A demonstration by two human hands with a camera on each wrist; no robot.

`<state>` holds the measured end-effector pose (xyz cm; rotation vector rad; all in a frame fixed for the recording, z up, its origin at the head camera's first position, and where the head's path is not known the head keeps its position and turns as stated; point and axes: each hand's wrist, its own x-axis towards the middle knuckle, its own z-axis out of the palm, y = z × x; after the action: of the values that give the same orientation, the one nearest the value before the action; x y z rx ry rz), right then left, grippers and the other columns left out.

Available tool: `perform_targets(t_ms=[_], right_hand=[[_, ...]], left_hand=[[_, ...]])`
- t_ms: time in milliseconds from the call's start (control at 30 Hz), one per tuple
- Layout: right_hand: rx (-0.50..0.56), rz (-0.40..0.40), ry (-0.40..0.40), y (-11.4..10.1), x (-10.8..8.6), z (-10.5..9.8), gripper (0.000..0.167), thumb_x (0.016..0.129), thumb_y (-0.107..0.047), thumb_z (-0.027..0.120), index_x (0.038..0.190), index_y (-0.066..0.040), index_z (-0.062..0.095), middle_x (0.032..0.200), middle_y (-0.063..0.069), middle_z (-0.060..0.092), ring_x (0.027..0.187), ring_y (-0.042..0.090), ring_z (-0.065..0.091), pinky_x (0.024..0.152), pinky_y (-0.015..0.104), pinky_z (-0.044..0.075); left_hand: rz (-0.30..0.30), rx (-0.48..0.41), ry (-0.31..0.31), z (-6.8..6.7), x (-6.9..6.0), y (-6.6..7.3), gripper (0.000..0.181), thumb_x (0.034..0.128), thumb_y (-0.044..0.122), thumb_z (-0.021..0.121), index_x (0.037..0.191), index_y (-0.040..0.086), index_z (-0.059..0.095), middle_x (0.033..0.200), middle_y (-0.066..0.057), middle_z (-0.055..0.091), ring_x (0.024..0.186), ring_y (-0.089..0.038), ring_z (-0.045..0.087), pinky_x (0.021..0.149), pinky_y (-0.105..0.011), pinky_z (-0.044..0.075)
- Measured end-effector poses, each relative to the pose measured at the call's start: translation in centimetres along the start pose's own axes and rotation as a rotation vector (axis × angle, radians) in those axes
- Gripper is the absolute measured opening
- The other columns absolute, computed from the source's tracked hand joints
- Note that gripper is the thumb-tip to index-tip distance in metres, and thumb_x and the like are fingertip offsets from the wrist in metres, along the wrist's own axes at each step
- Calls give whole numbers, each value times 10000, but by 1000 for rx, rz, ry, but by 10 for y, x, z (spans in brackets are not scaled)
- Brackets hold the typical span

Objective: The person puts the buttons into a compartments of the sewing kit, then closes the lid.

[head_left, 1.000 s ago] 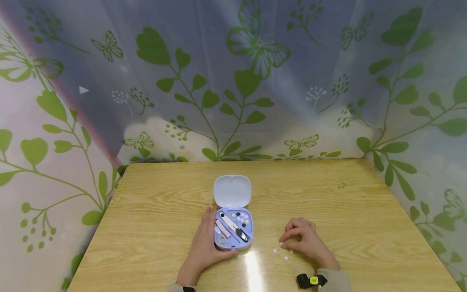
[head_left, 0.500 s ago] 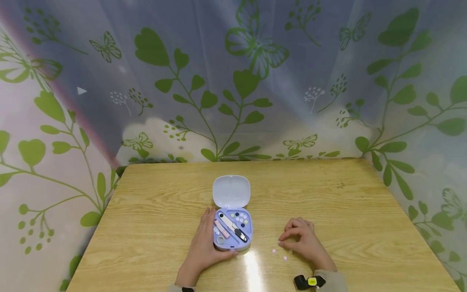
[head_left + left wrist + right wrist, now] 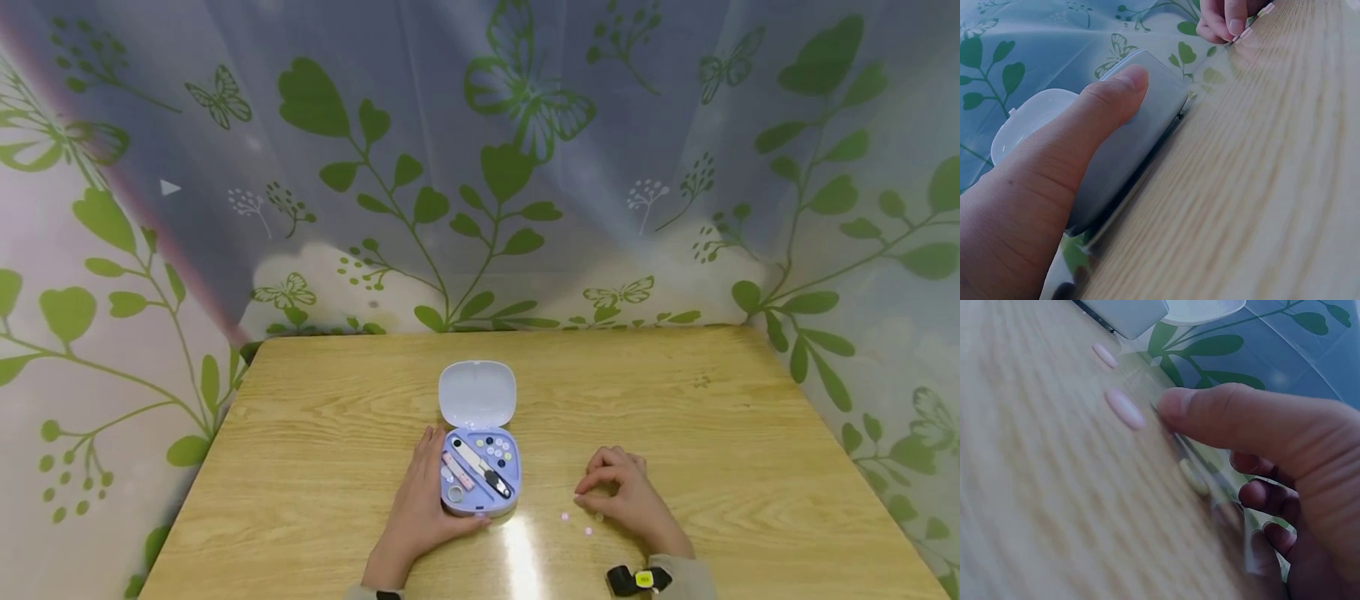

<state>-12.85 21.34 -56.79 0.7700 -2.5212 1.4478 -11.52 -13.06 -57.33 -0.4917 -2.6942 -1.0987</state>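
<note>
An open lilac sewing kit box [image 3: 480,505] stands on the table, its pale lid [image 3: 477,394] tipped back. My left hand [image 3: 420,508] grips it, fingers along its left side and thumb across the front; the left wrist view shows the thumb [image 3: 1107,103] against the wall. To the right, my right hand [image 3: 626,498] is low over the table with thumb and index tips together. Whether a button is between them is hidden. Two pink buttons [image 3: 1124,409] and a yellowish button [image 3: 1194,477] lie beside it.
Inside the box are small thread scissors [image 3: 480,467], a pink tape-like strip [image 3: 458,472], a small ring-shaped item [image 3: 455,493] and several buttons [image 3: 498,451]. The wooden table [image 3: 337,400] meets a leaf-patterned curtain [image 3: 420,167] behind.
Both hands stay nearly where they were. A pale spot seen at the right fingertips a second ago is less visible now. The box and loose buttons have not visibly moved.
</note>
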Motion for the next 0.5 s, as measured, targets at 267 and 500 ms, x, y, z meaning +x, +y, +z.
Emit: perform_targets(t_ms=[267,500], right_hand=[[-1,7,-17,-1,0,-1,171,714,-84,875,767,-208,770,821,-87,556,800,93,467,840,336,173],[-7,33,-31,-2,1,-1,182,719,-110,880,765,-242,763,824,-98,550,797,82,455,818,326,168]], left_hand=[[12,-7,13,0,-2,1,1377,558,712,841,1580,58,192,1616,-153,243,1501,-317,148,1178,-546,214],[11,4,11,-1,-1,0,1380,556,712,842,1580,55,191,1620,-145,237,1503,-307,143,1183,-534,208]])
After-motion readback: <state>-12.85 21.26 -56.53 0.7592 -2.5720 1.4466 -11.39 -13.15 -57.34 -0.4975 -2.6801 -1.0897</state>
